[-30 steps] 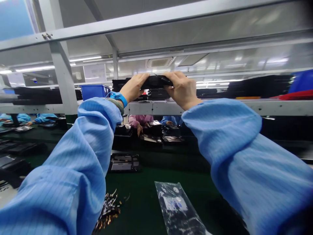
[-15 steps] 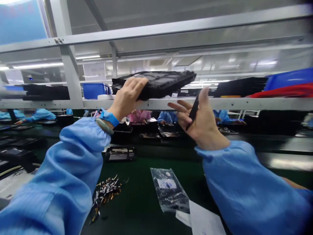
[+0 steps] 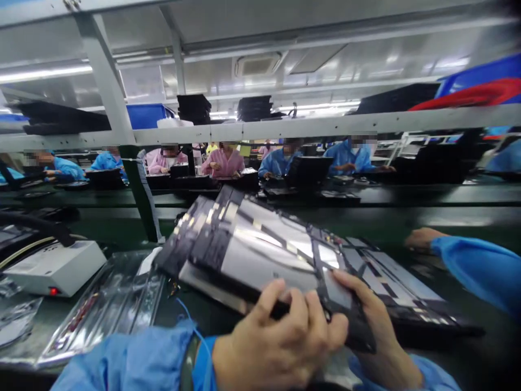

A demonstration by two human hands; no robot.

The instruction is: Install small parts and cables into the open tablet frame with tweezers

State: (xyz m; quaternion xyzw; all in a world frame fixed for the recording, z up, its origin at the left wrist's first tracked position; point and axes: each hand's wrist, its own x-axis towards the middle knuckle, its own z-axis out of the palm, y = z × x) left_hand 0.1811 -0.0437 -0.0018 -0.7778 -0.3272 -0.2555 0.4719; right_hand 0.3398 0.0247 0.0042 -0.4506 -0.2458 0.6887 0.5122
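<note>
A tilted opened tablet [image 3: 268, 244] with silver battery panels and a black frame lies across the middle of the view. My right hand [image 3: 376, 317] grips its right end, thumb on top and the other fingers hidden beneath. Curled over its near edge are the fingers of my left hand [image 3: 288, 331], below a blue wristband. Another similar opened tablet [image 3: 183, 233] sticks out under it on the left. To the right, one more opened tablet [image 3: 401, 279] rests low by the green bench; the held one partly covers it. Motion blurs the small parts.
A white box [image 3: 57, 269] with a red light and a clear plastic bag [image 3: 114, 304] are at left. Another person's hand [image 3: 423, 239] reaches in from the right. A shelf beam [image 3: 285, 128] crosses above, bearing black trays [image 3: 254, 108] and a blue bin [image 3: 148, 115].
My hands have come down from shelf height to the bench. The black tray-like stack is out of my left hand; both hands now hold an opened tablet. The view has shifted.
</note>
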